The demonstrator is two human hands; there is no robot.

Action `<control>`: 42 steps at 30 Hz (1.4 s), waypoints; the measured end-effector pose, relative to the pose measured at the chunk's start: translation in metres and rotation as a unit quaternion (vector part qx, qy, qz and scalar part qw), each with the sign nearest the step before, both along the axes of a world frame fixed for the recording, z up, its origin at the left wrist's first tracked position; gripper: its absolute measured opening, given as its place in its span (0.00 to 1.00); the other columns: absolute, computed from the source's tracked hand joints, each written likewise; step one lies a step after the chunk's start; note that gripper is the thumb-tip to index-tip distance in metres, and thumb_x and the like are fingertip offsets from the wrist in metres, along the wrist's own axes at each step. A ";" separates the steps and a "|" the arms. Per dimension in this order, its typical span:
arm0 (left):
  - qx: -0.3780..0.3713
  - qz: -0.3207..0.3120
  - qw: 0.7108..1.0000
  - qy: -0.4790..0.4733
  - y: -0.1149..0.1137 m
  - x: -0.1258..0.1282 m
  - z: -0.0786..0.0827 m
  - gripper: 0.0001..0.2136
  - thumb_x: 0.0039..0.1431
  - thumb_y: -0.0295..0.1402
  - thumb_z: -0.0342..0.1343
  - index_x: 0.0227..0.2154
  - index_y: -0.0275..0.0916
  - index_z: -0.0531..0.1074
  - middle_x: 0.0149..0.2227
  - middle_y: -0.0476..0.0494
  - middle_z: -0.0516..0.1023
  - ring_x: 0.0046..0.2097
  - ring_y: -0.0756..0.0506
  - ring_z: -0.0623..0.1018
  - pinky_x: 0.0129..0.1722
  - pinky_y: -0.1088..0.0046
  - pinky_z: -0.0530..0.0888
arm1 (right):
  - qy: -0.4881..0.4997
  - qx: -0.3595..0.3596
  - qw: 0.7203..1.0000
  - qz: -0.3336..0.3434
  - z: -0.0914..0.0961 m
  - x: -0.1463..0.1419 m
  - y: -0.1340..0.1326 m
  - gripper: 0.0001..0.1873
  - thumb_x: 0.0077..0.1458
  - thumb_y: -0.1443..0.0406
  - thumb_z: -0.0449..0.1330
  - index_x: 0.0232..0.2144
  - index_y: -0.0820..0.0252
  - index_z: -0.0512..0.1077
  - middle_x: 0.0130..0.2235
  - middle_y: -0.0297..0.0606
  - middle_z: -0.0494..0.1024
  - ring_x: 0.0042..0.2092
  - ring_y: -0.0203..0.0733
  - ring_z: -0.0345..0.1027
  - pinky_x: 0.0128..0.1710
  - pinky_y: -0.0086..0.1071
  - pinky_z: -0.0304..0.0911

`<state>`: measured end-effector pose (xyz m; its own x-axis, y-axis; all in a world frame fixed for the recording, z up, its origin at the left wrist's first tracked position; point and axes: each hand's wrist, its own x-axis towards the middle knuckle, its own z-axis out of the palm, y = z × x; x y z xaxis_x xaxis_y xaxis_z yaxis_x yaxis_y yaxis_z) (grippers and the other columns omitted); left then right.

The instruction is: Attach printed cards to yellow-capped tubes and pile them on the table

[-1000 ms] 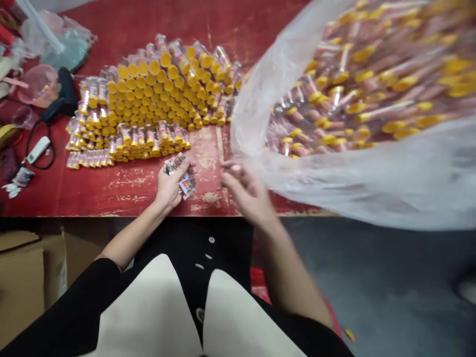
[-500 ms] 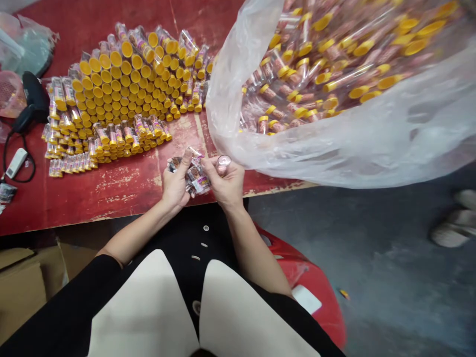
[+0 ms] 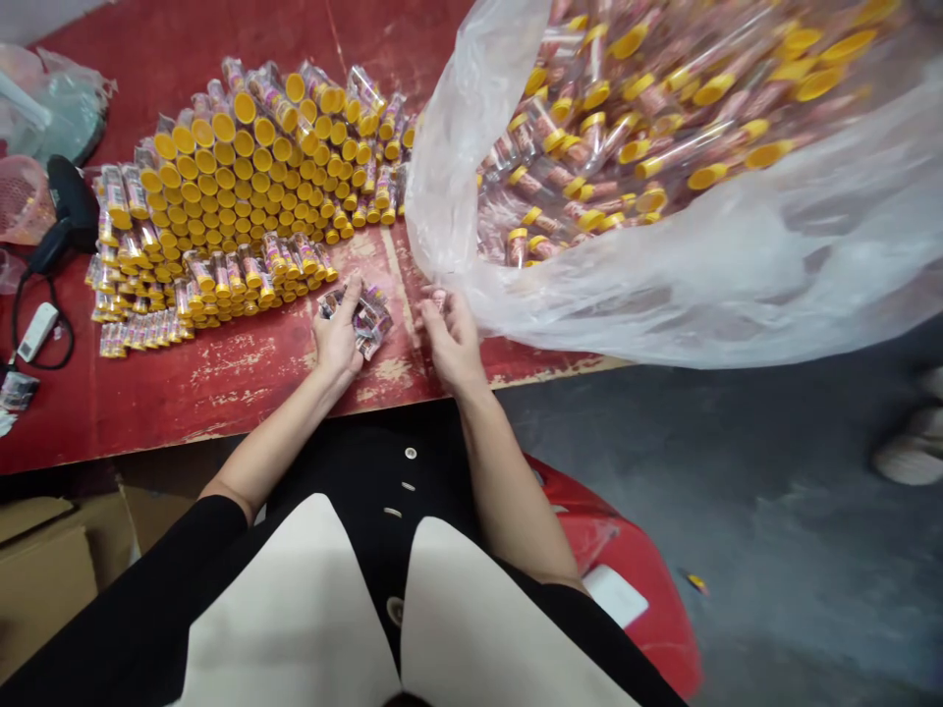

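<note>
My left hand (image 3: 335, 342) is closed around a bunch of small printed packets (image 3: 373, 316), its thumb pressed over them. To its right, my right hand (image 3: 458, 344) grips a small clear tube (image 3: 439, 298) with pinkish contents, mostly hidden by the fingers. The two hands are apart, above the front part of the red table (image 3: 243, 383). Beyond my left hand lies a stack of yellow-capped tubes (image 3: 243, 167) with printed wraps inside. A large translucent plastic bag (image 3: 589, 309), close beside my right hand, holds many loose yellow-capped tubes (image 3: 545, 187).
At the table's left are a black handheld scanner-like device (image 3: 70, 201), a pink basket (image 3: 22, 201) and a small white device (image 3: 36, 332). A red stool (image 3: 648, 579) with a flat white object (image 3: 615, 594) is at my right. Cardboard (image 3: 51, 570) lies below left.
My hands have moved apart; the left went left with the packets. My right hand has turned, so the tube now shows less between its fingers.
</note>
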<state>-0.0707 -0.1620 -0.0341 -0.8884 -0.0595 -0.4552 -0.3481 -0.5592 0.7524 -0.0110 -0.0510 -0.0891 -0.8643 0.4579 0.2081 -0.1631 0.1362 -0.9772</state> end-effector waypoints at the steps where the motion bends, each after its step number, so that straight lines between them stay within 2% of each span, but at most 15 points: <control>1: 0.003 -0.003 1.000 -0.012 -0.001 -0.001 0.003 0.14 0.46 0.31 0.73 0.27 0.36 0.70 0.24 0.55 0.76 0.25 0.54 0.75 0.33 0.76 0.75 | 0.000 -0.001 1.000 0.009 0.002 0.004 0.000 0.22 0.62 0.47 0.55 0.49 0.55 0.71 0.41 0.39 0.77 0.43 0.39 0.73 0.46 0.36 0.73; 4: 0.030 -0.025 0.998 -0.059 -0.002 -0.001 0.010 0.15 0.49 0.33 0.72 0.26 0.36 0.69 0.25 0.53 0.76 0.25 0.53 0.76 0.34 0.75 0.76 | -0.011 -0.040 0.999 0.016 0.013 0.020 -0.005 0.22 0.61 0.50 0.59 0.50 0.54 0.71 0.49 0.41 0.75 0.50 0.41 0.73 0.51 0.37 0.72; 8: 0.075 -0.074 0.991 -0.081 -0.004 0.000 0.014 0.12 0.56 0.36 0.67 0.27 0.37 0.70 0.27 0.50 0.78 0.28 0.52 0.78 0.36 0.73 0.77 | -0.009 -0.078 0.997 -0.006 0.022 0.033 -0.016 0.19 0.60 0.51 0.61 0.48 0.54 0.70 0.46 0.39 0.76 0.48 0.40 0.74 0.51 0.36 0.72; 14: 0.094 -0.097 0.990 -0.046 -0.010 -0.001 0.009 0.10 0.56 0.37 0.67 0.32 0.37 0.74 0.28 0.49 0.79 0.31 0.50 0.79 0.36 0.75 0.76 | 0.017 -0.006 0.999 -0.043 0.023 0.032 -0.020 0.16 0.61 0.55 0.61 0.47 0.56 0.73 0.47 0.41 0.77 0.50 0.42 0.74 0.54 0.37 0.70; 19: 0.085 -0.118 0.988 -0.053 -0.013 0.001 0.007 0.10 0.56 0.37 0.68 0.33 0.37 0.75 0.25 0.52 0.76 0.25 0.53 0.75 0.29 0.77 0.73 | 0.020 0.054 0.996 -0.066 0.031 0.032 -0.020 0.15 0.60 0.56 0.62 0.46 0.55 0.76 0.47 0.42 0.79 0.51 0.44 0.74 0.56 0.41 0.70; 22: 0.070 -0.126 0.986 -0.079 -0.014 0.001 0.007 0.12 0.55 0.40 0.68 0.33 0.37 0.75 0.27 0.49 0.77 0.28 0.51 0.77 0.29 0.76 0.75 | 0.019 0.049 0.997 -0.060 0.035 0.034 -0.019 0.15 0.59 0.55 0.63 0.46 0.55 0.77 0.46 0.41 0.80 0.51 0.45 0.75 0.56 0.42 0.71; 25: 0.064 -0.141 0.982 -0.111 -0.015 0.001 0.006 0.15 0.55 0.44 0.67 0.31 0.36 0.75 0.25 0.47 0.76 0.29 0.48 0.78 0.29 0.74 0.75 | -0.010 -0.060 0.995 -0.075 0.039 0.035 -0.020 0.16 0.59 0.53 0.63 0.45 0.53 0.76 0.40 0.37 0.81 0.37 0.38 0.76 0.40 0.36 0.75; 27: 0.071 -0.150 0.979 -0.121 -0.014 0.001 0.006 0.15 0.56 0.45 0.65 0.30 0.36 0.75 0.26 0.46 0.76 0.31 0.47 0.79 0.30 0.73 0.76 | -0.026 -0.126 0.988 -0.086 0.041 0.035 -0.021 0.15 0.57 0.52 0.64 0.43 0.53 0.75 0.33 0.32 0.79 0.27 0.32 0.70 0.26 0.29 0.70; 29: 0.076 -0.154 0.977 -0.127 -0.013 0.003 0.007 0.15 0.59 0.45 0.64 0.31 0.36 0.74 0.27 0.45 0.77 0.34 0.45 0.81 0.33 0.72 0.78 | -0.025 -0.139 0.987 -0.077 0.042 0.036 -0.022 0.15 0.56 0.52 0.65 0.40 0.53 0.75 0.31 0.31 0.78 0.25 0.31 0.68 0.23 0.27 0.67; 31: 0.076 -0.158 0.975 -0.138 -0.011 0.006 0.009 0.15 0.61 0.44 0.62 0.31 0.35 0.74 0.29 0.44 0.78 0.36 0.44 0.82 0.36 0.70 0.79 | -0.010 -0.107 0.992 -0.073 0.042 0.038 -0.022 0.14 0.57 0.53 0.65 0.40 0.53 0.75 0.35 0.34 0.79 0.31 0.34 0.74 0.30 0.30 0.72; 33: 0.078 -0.162 0.973 -0.146 -0.009 0.008 0.012 0.15 0.61 0.44 0.61 0.31 0.35 0.73 0.29 0.44 0.78 0.38 0.44 0.82 0.38 0.69 0.80 | 0.013 -0.036 0.996 -0.086 0.041 0.041 -0.021 0.13 0.57 0.54 0.65 0.42 0.53 0.77 0.40 0.37 0.81 0.40 0.40 0.77 0.41 0.36 0.76; 35: 0.085 -0.161 0.972 -0.150 -0.007 0.011 0.014 0.14 0.62 0.43 0.61 0.30 0.35 0.73 0.30 0.44 0.78 0.37 0.44 0.82 0.40 0.68 0.80 | 0.033 0.059 0.993 -0.100 0.043 0.045 -0.019 0.12 0.57 0.57 0.65 0.43 0.52 0.78 0.43 0.38 0.81 0.46 0.44 0.77 0.50 0.42 0.74; 37: 0.094 -0.156 0.973 -0.145 -0.007 0.015 0.015 0.14 0.62 0.41 0.61 0.29 0.35 0.72 0.28 0.45 0.77 0.35 0.46 0.81 0.42 0.68 0.80 | 0.044 0.127 0.985 -0.107 0.047 0.050 -0.017 0.13 0.57 0.60 0.66 0.45 0.50 0.79 0.43 0.39 0.81 0.47 0.45 0.76 0.52 0.43 0.73; 39: 0.093 -0.151 0.977 -0.121 -0.007 0.019 0.015 0.12 0.61 0.39 0.63 0.28 0.36 0.72 0.27 0.47 0.77 0.35 0.47 0.81 0.42 0.68 0.80 | 0.049 0.148 0.982 -0.103 0.051 0.055 -0.016 0.16 0.60 0.62 0.63 0.50 0.48 0.78 0.46 0.40 0.80 0.49 0.45 0.75 0.54 0.44 0.73; 42: 0.073 -0.135 0.986 -0.064 -0.008 0.026 0.020 0.12 0.55 0.38 0.68 0.30 0.36 0.73 0.29 0.48 0.78 0.37 0.46 0.82 0.41 0.70 0.79 | 0.030 0.136 0.989 -0.050 0.056 0.064 -0.014 0.21 0.65 0.62 0.56 0.59 0.46 0.72 0.53 0.42 0.76 0.56 0.47 0.72 0.58 0.47 0.72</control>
<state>-0.0444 -0.1705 -0.0138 -0.7972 0.2459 -0.5514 -0.5863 -0.5329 0.6101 0.0533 -0.0655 -0.0331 -0.7999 0.4606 0.3847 -0.1919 0.4110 -0.8912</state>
